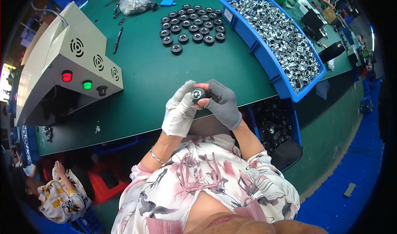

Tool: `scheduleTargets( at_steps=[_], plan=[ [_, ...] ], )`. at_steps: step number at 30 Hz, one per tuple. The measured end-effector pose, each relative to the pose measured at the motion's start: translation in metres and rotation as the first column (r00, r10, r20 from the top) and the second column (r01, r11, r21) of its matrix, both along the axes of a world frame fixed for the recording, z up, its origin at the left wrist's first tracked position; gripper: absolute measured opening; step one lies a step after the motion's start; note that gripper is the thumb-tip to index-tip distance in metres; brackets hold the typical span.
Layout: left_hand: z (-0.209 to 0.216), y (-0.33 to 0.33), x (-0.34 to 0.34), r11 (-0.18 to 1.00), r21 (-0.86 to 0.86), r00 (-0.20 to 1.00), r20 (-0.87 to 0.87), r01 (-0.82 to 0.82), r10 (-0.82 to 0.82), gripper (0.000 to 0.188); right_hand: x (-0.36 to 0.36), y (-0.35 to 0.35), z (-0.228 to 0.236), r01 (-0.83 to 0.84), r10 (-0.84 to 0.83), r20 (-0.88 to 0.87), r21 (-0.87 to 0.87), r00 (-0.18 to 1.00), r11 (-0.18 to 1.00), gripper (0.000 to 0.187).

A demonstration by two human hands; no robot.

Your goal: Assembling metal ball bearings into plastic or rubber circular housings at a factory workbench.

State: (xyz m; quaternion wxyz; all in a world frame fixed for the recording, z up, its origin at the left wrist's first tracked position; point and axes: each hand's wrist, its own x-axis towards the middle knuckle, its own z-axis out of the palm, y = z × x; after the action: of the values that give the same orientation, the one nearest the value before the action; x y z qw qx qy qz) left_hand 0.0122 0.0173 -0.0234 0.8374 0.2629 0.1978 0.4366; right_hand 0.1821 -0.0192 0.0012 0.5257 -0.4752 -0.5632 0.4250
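In front of my body, over the table's near edge, both hands meet around a small black round knob with a silver mark on its face. My left hand, in a white glove, is closed on the knob's left side. My right hand wears a grey glove with bare fingertips and pinches the knob from the right; part of the knob is hidden by the fingers. Farther back on the green table stand several similar black round pieces, grouped in loose rows with silver centres showing.
A blue bin of shiny metal parts stands at the right. Below the table edge sits another bin with black knobs. At left is a beige machine with red and green lights. A pen and plastic bag lie behind. Another person sits lower left.
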Motion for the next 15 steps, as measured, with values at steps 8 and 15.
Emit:
scheduleTargets(
  at_steps=[8,15],
  plan=[
    [0.012,-0.005,0.008,0.999,0.001,0.998,-0.052,-0.046,0.046,0.037,0.007,0.001,0.003,0.017,-0.018,0.054,0.021,0.998,1.0,0.043],
    [0.021,-0.007,0.012,0.994,0.029,0.971,-0.212,-0.102,0.106,0.036,0.004,0.001,0.013,0.022,-0.022,0.004,0.04,1.0,0.999,0.044]
  ],
)
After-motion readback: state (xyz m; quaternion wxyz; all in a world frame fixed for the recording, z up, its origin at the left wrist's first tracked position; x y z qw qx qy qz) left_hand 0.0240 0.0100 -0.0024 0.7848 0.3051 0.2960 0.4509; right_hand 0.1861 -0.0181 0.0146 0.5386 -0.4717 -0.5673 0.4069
